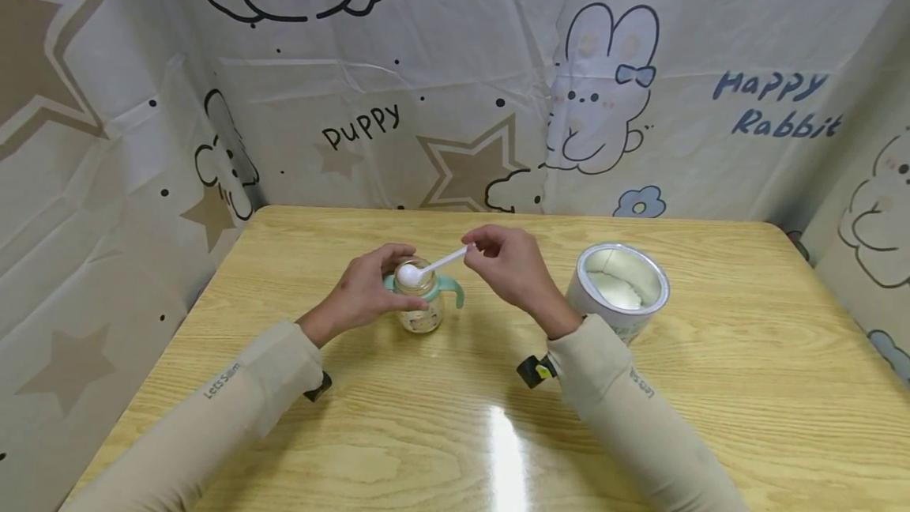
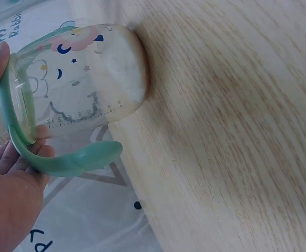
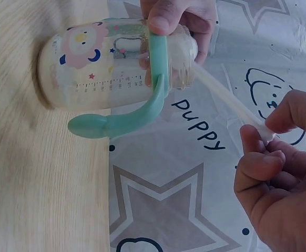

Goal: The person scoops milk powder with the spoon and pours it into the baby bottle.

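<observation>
Steadying a baby bottle (image 1: 423, 308) near the table's (image 1: 711, 417) far edge, the left hand (image 1: 366, 291) grips it while the right hand (image 1: 508, 263) pinches a white scoop (image 1: 426, 269) over its mouth.

1. One clear baby bottle (image 1: 423, 300) with two green handles is standing at frame centre.
2. One white scoop (image 1: 426, 269) is hovering over it.
3. One open tin (image 1: 617, 287) is sitting centre right.
4. Two hands, the left hand (image 1: 370, 291) and the right hand (image 1: 508, 263), are working at centre.
</observation>
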A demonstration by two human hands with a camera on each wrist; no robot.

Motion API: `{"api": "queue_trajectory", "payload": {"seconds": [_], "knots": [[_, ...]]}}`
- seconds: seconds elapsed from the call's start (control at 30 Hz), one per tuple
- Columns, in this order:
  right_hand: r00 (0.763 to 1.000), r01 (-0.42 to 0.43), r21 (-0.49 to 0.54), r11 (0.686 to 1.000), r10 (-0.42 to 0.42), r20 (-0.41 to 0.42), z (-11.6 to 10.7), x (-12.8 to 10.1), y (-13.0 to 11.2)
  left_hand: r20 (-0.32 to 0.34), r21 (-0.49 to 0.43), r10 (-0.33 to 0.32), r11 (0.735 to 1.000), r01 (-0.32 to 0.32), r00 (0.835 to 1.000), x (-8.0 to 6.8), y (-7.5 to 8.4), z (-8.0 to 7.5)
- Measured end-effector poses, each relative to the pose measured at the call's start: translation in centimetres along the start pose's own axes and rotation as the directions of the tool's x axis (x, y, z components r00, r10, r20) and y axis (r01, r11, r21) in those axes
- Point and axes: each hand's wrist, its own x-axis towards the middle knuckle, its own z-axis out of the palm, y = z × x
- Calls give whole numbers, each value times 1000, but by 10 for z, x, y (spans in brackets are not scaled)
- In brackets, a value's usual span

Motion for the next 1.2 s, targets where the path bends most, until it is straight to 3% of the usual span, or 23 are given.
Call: {"api": "queue_trajectory", "payload": {"seconds": [0.57,1.2], "knots": [[997,-71,43,997,72,-16,-4,0,2,2,17,19,1000,-19,1000,1,0,0],[995,-55,102,993,63,-79,-18,2,-3,21,37,16,999,-17,1000,3,3,-2]]}}
